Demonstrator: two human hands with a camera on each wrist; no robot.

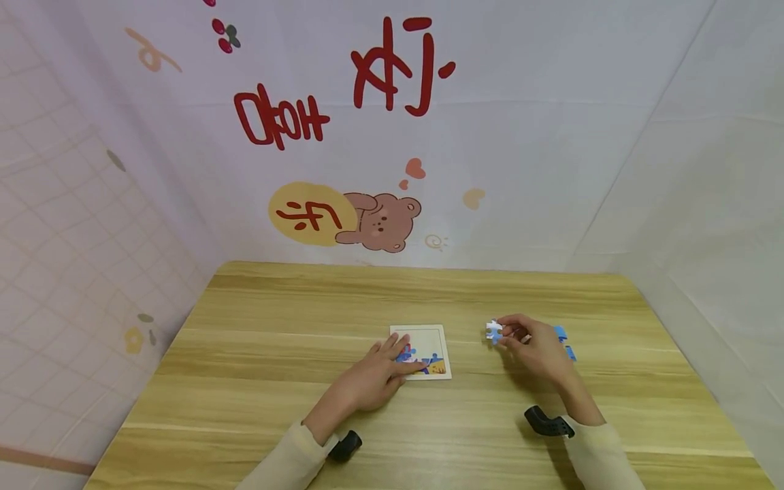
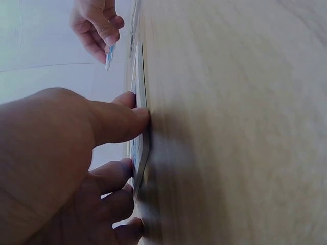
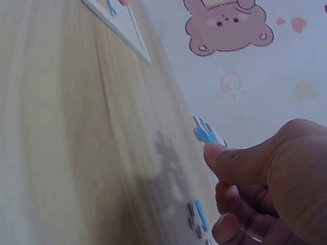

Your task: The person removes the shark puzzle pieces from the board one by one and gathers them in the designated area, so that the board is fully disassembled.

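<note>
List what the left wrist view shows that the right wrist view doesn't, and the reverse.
Only the left wrist view: the left thumb at the edge of the puzzle board.
Only the right wrist view: the printed bear and orange hearts.
Both: the right hand pinching a puzzle piece, the puzzle board, the wooden table.

The person's left hand (image 1: 375, 376) and right hand (image 1: 539, 347) are bare below long, plain cream sleeves (image 1: 288, 459). Beside the left cuff sits a short, rounded black device (image 1: 346, 446); beside the right, a longer, bent black device (image 1: 549, 423) dotted with small holes.
</note>
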